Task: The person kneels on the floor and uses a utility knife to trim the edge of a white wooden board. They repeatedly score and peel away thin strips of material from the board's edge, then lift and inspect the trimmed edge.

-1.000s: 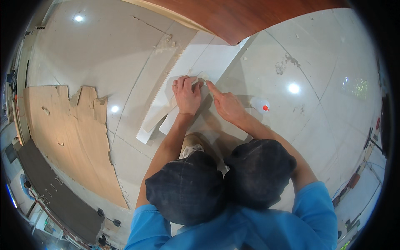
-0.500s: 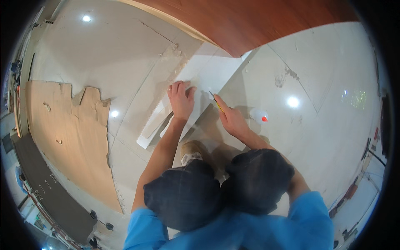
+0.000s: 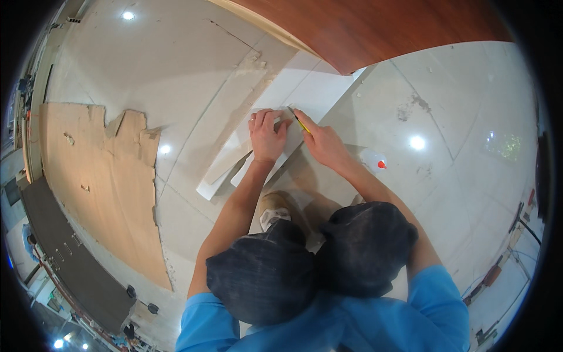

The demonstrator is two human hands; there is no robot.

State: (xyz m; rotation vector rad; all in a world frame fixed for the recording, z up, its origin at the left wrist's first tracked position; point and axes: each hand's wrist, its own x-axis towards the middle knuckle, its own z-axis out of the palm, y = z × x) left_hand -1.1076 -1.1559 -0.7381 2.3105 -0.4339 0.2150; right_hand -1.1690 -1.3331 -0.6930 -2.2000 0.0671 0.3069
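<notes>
Shifted slightly since the earlier frame: both hands a bit further along the white board (image 3: 305, 94). Left hand (image 3: 267, 136) pressed flat on the board, fingers spread open. Right hand (image 3: 322, 141) pinching a yellow pencil (image 3: 299, 120), tip on the board. Board flat on tiled floor (image 3: 446, 117), beside torn cardboard (image 3: 99, 176).

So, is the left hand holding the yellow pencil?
No, the yellow pencil is in the right hand, while the left hand lies flat on the white tile.
</notes>
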